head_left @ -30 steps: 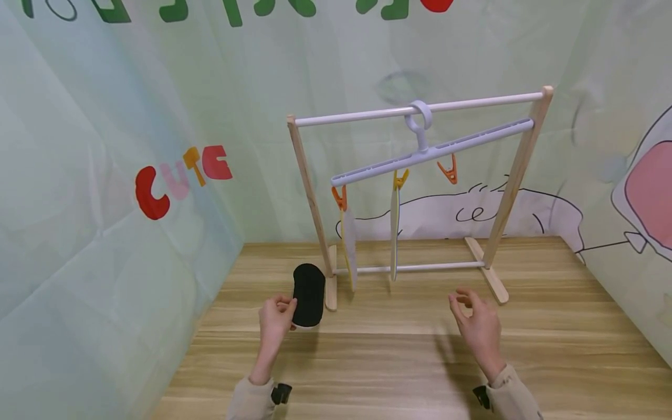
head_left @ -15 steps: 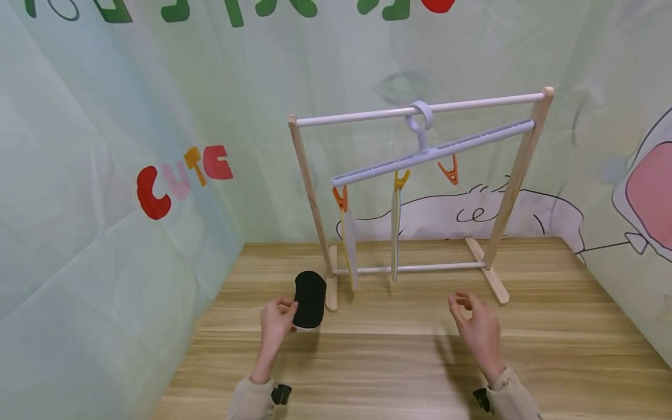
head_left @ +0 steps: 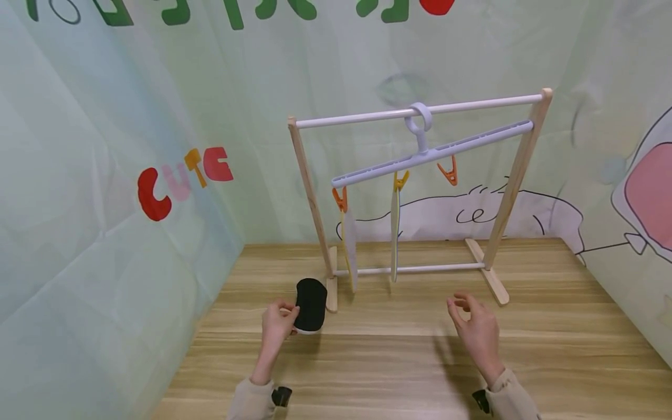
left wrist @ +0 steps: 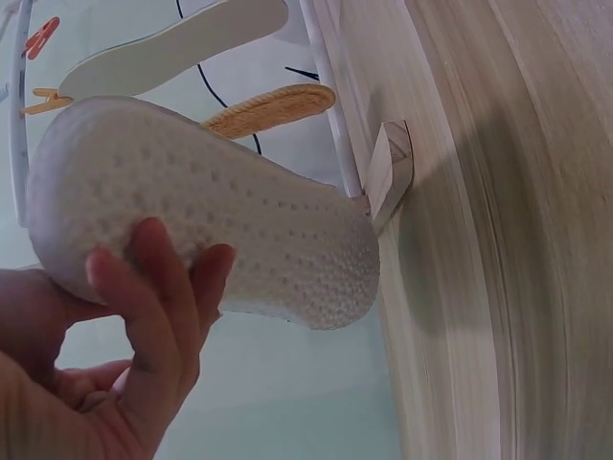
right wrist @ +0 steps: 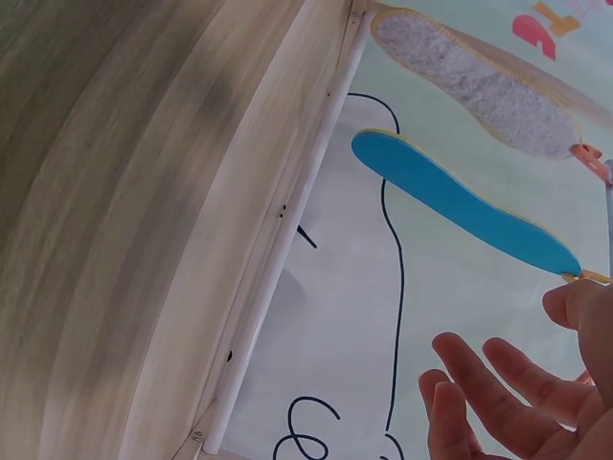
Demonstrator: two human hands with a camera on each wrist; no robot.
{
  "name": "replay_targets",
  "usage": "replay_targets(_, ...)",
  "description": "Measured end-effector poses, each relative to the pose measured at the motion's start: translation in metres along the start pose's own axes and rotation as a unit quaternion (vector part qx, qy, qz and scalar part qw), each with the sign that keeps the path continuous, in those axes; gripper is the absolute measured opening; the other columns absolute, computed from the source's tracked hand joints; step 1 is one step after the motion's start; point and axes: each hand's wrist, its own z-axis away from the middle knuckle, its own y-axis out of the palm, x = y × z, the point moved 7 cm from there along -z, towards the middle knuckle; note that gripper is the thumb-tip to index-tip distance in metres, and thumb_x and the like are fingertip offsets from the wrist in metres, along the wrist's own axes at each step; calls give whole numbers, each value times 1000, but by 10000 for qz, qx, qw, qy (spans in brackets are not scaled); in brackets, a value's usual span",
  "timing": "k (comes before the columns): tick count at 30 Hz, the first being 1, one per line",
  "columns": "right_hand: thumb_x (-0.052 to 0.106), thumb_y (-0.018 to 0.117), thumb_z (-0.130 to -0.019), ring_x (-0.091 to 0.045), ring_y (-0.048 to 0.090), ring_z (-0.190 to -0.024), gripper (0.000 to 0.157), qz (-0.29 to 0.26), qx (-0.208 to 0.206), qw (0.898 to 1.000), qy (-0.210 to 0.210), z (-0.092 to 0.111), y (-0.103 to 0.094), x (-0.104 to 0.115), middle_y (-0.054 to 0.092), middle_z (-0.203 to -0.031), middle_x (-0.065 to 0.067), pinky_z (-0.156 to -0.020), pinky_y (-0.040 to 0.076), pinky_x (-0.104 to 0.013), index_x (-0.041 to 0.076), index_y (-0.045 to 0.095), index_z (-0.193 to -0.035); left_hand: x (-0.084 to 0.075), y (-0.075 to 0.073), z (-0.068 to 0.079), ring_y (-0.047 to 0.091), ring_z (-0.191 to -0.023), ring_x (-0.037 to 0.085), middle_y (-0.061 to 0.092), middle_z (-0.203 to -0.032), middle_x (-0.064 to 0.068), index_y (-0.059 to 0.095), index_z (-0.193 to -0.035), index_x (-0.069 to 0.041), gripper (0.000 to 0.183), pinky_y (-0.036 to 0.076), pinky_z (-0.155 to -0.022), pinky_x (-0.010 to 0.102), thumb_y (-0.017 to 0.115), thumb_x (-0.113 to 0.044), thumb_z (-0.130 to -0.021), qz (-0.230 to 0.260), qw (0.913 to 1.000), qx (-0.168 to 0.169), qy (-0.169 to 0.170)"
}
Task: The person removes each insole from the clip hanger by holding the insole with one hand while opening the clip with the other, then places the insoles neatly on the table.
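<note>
My left hand point(head_left: 277, 324) pinches an insole point(head_left: 311, 306) by its edge, just left of the rack's foot. It is black on the side facing the head camera; the left wrist view shows its pale dimpled other side point(left wrist: 278, 220), with several fingers against it. My right hand point(head_left: 476, 332) hovers over the table at the right, fingers loosely bent, holding nothing. Two more insoles hang from a lilac hanger point(head_left: 420, 154): a fluffy one point(right wrist: 479, 86) in an orange clip point(head_left: 340, 199), and a blue-faced one point(right wrist: 460, 201) in a yellow clip point(head_left: 401, 179).
The hanger hooks over the top bar point(head_left: 346, 118) of a wooden rack and tilts down to the left. Another orange clip point(head_left: 449, 172) hangs from it with nothing in its grip. Printed cloth walls point(head_left: 157, 280) enclose the wooden table point(head_left: 388, 361).
The insole's upper end has tipped down, and it looks shorter in the head view. My left hand has shifted slightly right and down. The right hand stays nearly still.
</note>
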Motion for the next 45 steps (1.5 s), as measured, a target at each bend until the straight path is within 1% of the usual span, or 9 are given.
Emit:
replay_targets(6, 13, 69, -74, -28, 60, -63, 18, -14, 33, 10000, -57, 2, 0, 2, 69, -73, -15, -52, 47, -42, 3, 65, -88, 4, 1, 1, 54, -37, 13, 63, -58, 16, 57, -81, 10, 14, 50, -41, 32, 58, -4, -79, -110, 9999, 23, -35)
replay_targets(9, 13, 69, -75, -28, 60, -63, 18, -5, 76, 10000, -48, 2, 1, 2, 69, -74, -15, -53, 47, -43, 2, 65, -88, 6, 2, 1, 52, -36, 10, 63, -58, 15, 57, -81, 10, 14, 51, -41, 32, 58, -5, -80, -126, 9999, 24, -89)
replay_targets(12, 15, 68, -76, -28, 60, -64, 18, 0, 183, 9998, 14, 3, 1, 3, 69, -74, -15, -54, 47, -43, 2, 65, -88, 8, 1, 1, 51, -35, 6, 63, -59, 16, 57, -82, 9, 15, 49, -40, 28, 58, -6, -80, -229, 9997, 37, -118)
replay_targets(18, 18, 66, -79, -28, 60, -68, 19, -38, 446, 9988, 178, 6, 5, 2, 69, -77, -15, -53, 47, -41, 3, 65, -90, 10, 1, 2, 50, -36, 7, 63, -58, 13, 57, -83, 7, 15, 46, -39, 22, 58, -8, -82, -506, 9985, 87, -177)
replay_targets(23, 19, 66, -79, -29, 60, -68, 19, -22, 432, 9989, 199, 6, 6, 0, 69, -77, -14, -54, 47, -42, 4, 66, -90, 13, 2, 1, 47, -34, 5, 61, -55, 8, 56, -80, 4, 13, 44, -39, 20, 59, -8, -81, -621, 9977, 105, -231)
replay_targets(26, 19, 66, -79, -28, 60, -68, 18, -19, 410, 9990, 196, 5, 7, 0, 69, -77, -14, -55, 47, -42, 5, 66, -89, 14, 3, 1, 46, -33, 3, 61, -53, 8, 56, -78, 3, 12, 43, -39, 20, 59, -8, -80, -743, 9969, 121, -228)
replay_targets(33, 20, 65, -80, -27, 60, -69, 19, -21, 530, 9984, 218, 8, 9, -1, 69, -77, -14, -54, 46, -39, 4, 65, -89, 16, 3, 2, 53, -36, 13, 62, -57, 11, 55, -73, 2, 10, 42, -37, 21, 59, -7, -77, -1171, 9929, 173, -143)
replay_targets(39, 20, 66, -79, -28, 60, -68, 20, -48, 564, 9982, 196, 10, 11, 1, 69, -76, -13, -54, 46, -39, 3, 65, -90, 19, 5, 2, 53, -36, 11, 62, -58, 11, 55, -74, 2, 11, 45, -40, 22, 59, -7, -76, -1347, 9903, 288, -179)
replay_targets(45, 19, 67, -78, -28, 60, -67, 19, -36, 458, 9989, 110, 13, 10, 3, 69, -75, -13, -54, 46, -41, 4, 65, -89, 23, 5, 3, 55, -41, 16, 63, -60, 13, 55, -75, 2, 9, 42, -44, 24, 60, -6, -75, -1606, 9866, 259, -141)
